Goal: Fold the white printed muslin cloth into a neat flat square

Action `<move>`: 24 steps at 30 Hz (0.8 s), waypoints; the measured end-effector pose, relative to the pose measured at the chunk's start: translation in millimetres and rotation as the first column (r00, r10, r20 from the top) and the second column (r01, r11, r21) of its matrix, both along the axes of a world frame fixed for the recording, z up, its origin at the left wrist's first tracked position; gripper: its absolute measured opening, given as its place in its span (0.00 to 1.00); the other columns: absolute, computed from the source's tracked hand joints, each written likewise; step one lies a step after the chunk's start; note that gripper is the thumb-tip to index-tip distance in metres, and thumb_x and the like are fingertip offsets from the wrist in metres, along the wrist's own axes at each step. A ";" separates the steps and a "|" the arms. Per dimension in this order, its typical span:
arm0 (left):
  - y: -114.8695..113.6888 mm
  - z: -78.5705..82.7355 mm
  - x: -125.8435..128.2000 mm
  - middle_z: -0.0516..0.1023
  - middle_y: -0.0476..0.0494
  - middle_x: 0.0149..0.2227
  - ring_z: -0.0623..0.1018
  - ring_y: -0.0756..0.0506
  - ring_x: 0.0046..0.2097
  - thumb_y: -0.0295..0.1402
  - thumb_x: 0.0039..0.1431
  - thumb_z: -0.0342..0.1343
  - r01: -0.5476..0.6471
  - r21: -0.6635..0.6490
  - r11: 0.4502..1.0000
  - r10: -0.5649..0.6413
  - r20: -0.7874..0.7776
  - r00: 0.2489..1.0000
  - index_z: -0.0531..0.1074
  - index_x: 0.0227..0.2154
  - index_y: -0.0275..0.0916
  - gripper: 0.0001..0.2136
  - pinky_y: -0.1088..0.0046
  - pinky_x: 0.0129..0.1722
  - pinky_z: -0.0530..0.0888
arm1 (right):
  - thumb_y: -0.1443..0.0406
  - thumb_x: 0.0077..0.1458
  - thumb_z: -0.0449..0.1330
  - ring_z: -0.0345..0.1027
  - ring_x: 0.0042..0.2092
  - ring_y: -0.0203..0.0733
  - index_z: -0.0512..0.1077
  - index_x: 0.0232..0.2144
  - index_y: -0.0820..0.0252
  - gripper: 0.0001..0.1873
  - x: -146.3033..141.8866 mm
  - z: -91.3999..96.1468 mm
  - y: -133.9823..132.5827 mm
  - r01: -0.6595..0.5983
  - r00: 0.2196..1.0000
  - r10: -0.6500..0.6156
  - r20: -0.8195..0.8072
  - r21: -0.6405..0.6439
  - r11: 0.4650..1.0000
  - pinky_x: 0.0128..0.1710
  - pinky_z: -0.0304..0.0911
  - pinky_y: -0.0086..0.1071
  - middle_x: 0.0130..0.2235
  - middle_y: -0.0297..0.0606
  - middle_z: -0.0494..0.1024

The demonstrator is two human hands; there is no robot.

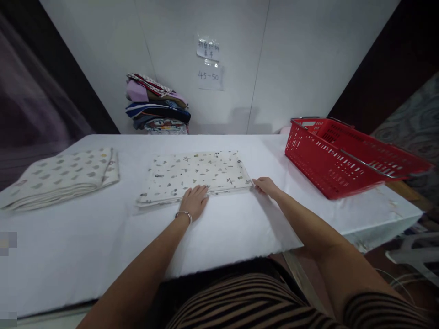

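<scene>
A folded white cloth point(199, 171) with small grey and green prints lies flat on the table in front of me, its long side toward me. My left hand point(195, 200) rests on its near edge, fingers stretched out flat over the fabric. At the near right corner, my right hand point(266, 186) pinches the cloth's edge between thumb and fingers. Another folded cloth point(68, 171), cream with grey patches, lies in layers to the left, apart from both hands.
A red plastic basket point(329, 153) with metal handles stands at the table's right end. Behind the table's far edge rises a stack of folded fabrics point(157, 107). Paper signs point(209, 75) hang on the wall. The white-covered table point(240, 228) ends just before my body.
</scene>
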State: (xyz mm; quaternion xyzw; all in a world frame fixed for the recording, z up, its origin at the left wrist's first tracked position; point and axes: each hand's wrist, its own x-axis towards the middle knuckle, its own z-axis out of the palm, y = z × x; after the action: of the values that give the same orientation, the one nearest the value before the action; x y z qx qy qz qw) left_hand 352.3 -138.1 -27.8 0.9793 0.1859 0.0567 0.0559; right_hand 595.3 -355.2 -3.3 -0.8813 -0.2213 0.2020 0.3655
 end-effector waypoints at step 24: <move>1.5 -3.0 -0.6 0.61 0.47 0.61 0.57 0.43 0.63 0.36 0.61 0.39 0.013 0.004 1.000 -0.014 0.057 0.998 0.60 0.58 0.40 0.22 0.58 0.61 0.52 | 0.57 0.47 0.64 0.52 0.16 0.30 0.64 0.15 0.62 0.19 7.1 8.3 21.7 -0.040 0.986 0.008 -0.166 -0.194 0.980 0.16 0.45 0.27 0.14 0.32 0.63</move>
State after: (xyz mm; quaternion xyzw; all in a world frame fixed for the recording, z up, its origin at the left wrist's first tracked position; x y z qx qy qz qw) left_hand 351.7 -136.5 -30.8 0.9787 0.1775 0.0843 0.0597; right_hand 602.4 -333.5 5.0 -0.8906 -0.1800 0.2992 0.2912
